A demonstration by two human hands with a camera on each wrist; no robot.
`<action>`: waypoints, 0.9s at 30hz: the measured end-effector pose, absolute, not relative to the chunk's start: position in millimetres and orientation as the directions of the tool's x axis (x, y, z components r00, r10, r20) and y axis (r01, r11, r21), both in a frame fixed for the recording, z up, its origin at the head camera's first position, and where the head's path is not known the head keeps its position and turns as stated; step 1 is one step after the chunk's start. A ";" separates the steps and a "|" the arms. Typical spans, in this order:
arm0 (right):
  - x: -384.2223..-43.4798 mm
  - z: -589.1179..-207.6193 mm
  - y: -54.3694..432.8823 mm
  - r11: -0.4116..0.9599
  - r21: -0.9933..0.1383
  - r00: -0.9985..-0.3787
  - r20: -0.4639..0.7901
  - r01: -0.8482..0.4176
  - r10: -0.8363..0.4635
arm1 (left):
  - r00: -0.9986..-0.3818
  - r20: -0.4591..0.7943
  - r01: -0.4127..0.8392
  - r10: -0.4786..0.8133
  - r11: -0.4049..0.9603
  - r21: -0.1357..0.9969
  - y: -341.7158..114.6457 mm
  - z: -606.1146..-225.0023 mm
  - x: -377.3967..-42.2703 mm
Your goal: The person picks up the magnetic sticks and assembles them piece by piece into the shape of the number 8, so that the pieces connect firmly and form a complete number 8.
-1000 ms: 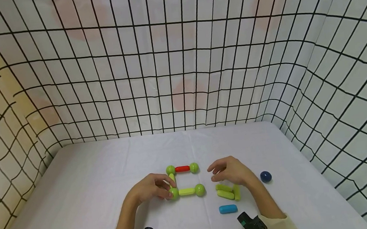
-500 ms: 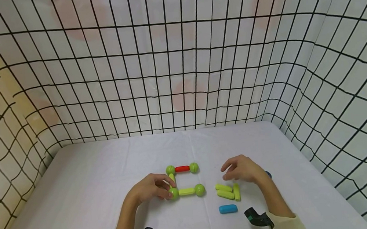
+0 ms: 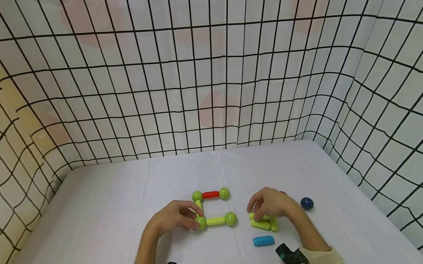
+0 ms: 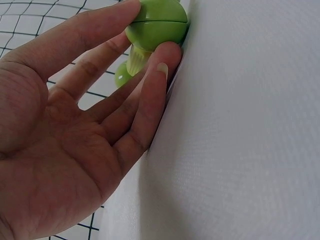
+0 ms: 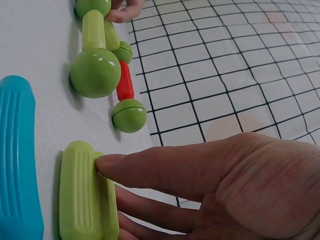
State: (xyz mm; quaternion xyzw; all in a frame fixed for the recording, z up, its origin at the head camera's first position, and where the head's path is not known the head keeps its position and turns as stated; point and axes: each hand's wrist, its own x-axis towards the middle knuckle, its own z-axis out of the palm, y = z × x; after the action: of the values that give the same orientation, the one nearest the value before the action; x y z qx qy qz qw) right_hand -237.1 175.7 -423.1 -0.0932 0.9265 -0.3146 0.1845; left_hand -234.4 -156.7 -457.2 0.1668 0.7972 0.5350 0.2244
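Green balls joined by rods form a three-sided frame on the white table. My left hand (image 3: 173, 216) pinches the frame's near-left green ball (image 4: 159, 30) between thumb and fingers. A red rod (image 3: 210, 194) makes the far side, and a yellow-green rod (image 3: 215, 221) the near side, ending in a green ball (image 3: 230, 219). To the right, my right hand (image 3: 273, 202) reaches down over several loose yellow-green rods. Its thumb and fingers pinch the rod (image 5: 108, 212) behind a front rod (image 5: 80, 200). Another loose rod (image 3: 273, 224) lies beside these.
Nearer me lies a light-blue rod (image 3: 263, 241). A dark blue ball (image 3: 307, 203) sits right of my right forearm. A small red bit (image 3: 283, 192) peeks out behind the right hand. Black-grid netting (image 3: 209, 106) stands around the table's back and sides.
My right hand first shifted right, partly covering the dark blue ball, then came back left and down onto the loose yellow-green rods. The left hand has stayed on its green ball.
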 end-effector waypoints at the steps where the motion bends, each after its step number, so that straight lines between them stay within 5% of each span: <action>1: -236.6 -423.0 175.3 0.782 -0.621 -0.913 -0.285 -0.055 -0.290 | -0.844 -0.178 0.028 0.506 0.374 0.927 -156.8 -457.2 -234.3; 27: -237.9 -428.2 173.0 0.797 -0.602 -0.944 -0.236 -0.045 -0.232 | -0.843 -0.181 0.013 0.507 0.356 0.935 -156.6 -458.6 -235.0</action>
State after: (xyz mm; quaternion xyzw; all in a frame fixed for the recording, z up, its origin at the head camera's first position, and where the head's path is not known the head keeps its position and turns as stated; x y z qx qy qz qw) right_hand -237.9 173.0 -428.2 -0.0740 0.9359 -0.3098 0.1505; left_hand -235.0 -156.6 -458.6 0.1641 0.7913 0.5434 0.2271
